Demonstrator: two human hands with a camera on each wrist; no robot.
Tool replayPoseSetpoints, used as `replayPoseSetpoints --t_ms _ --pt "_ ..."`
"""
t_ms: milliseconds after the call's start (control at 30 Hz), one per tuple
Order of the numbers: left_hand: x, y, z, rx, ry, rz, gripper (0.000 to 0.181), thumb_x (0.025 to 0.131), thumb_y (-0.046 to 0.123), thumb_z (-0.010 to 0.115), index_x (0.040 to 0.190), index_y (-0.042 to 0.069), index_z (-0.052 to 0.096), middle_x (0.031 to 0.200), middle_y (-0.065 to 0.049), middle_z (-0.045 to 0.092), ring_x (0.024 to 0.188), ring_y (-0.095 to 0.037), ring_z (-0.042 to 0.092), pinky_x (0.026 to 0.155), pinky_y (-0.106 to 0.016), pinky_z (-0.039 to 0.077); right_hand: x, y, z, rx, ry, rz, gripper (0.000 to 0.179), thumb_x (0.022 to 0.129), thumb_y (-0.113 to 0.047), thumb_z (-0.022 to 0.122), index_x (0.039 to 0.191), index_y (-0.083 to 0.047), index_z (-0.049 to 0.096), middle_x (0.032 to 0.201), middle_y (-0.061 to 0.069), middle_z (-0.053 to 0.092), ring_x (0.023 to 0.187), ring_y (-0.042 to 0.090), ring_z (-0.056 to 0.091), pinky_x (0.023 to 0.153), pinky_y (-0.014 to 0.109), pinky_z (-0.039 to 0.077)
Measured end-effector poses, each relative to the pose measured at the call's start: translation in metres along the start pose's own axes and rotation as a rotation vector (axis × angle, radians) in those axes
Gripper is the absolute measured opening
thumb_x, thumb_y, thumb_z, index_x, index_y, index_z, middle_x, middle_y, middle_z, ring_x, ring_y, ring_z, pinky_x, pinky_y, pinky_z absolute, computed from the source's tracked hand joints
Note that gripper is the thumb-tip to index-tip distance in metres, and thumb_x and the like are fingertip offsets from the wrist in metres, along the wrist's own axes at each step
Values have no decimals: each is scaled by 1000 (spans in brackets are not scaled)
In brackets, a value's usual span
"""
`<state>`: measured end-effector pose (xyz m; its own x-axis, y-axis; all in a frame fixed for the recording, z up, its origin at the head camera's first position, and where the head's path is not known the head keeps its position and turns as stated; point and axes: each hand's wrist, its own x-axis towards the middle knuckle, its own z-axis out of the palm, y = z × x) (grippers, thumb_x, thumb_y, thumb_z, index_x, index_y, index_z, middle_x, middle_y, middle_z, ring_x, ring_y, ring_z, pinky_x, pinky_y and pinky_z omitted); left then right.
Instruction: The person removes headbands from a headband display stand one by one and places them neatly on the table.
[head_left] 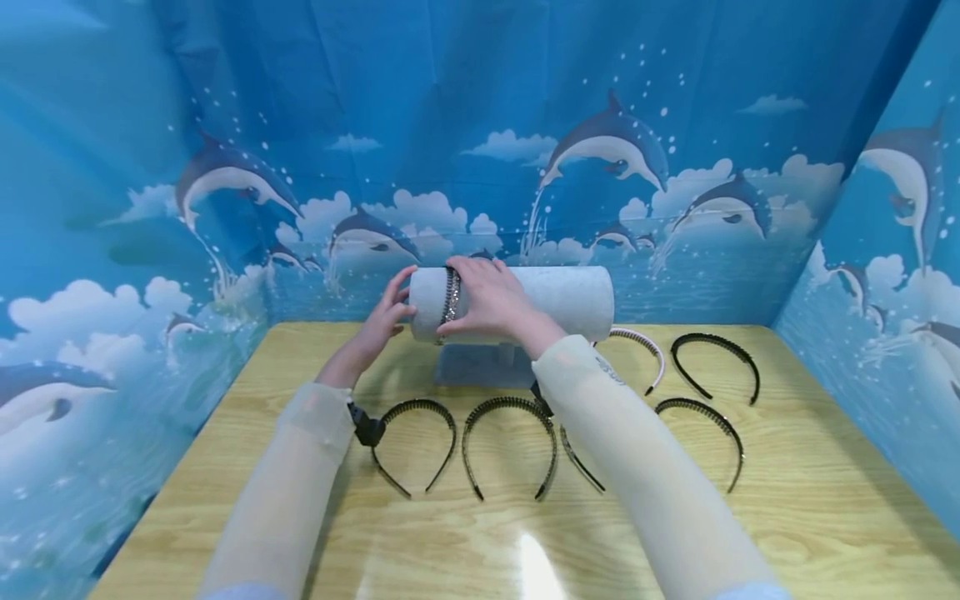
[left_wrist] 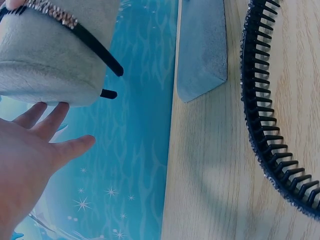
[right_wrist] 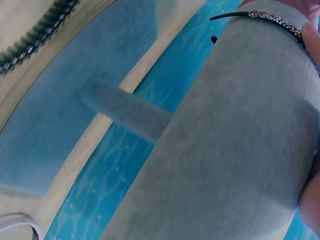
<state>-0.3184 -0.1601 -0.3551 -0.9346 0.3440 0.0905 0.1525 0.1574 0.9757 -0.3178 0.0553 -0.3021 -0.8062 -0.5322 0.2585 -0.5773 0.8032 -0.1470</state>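
Note:
A dark headband point(head_left: 451, 296) with rhinestones and inner teeth sits around the left part of a grey fabric roll point(head_left: 570, 296), its two tips hanging below the roll in the left wrist view. My right hand point(head_left: 491, 296) spreads over the roll just right of the headband. Its thumb reaches down the front to the band, and its fingers lie over the top. At the roll's left end is my left hand point(head_left: 382, 321), with fingertips point(left_wrist: 60, 111) at the end's edge and fingers spread. The stand's base point(head_left: 480, 367) shows beneath the roll.
In a front row on the wooden table point(head_left: 420, 550) lie several toothed headbands, among them a dark one point(head_left: 510, 402) in the middle. A pink-and-black headband point(head_left: 652, 346) and a black headband point(head_left: 720, 337) lie behind at right. Dolphin-printed curtains point(head_left: 450, 125) enclose the back and sides.

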Motion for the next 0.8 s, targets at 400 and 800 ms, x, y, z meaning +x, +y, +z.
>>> replayPoseSetpoints --t_ms 400,800 --pt "-1 0 -1 -22 -11 -7 69 97 23 42 157 29 9 160 -13 11 142 -40 17 107 -68 14 -24 29 -11 33 20 26 109 64 -65 79 150 -17 32 148 5 42 135 25 36 115 50 13" --pt "-1 -1 -1 -22 -15 -2 69 97 23 41 157 28 10 160 -15 11 143 -39 15 107 -68 14 -49 57 -21 25 25 57 110 65 -64 79 150 -12 32 151 7 37 139 27 31 115 51 12"
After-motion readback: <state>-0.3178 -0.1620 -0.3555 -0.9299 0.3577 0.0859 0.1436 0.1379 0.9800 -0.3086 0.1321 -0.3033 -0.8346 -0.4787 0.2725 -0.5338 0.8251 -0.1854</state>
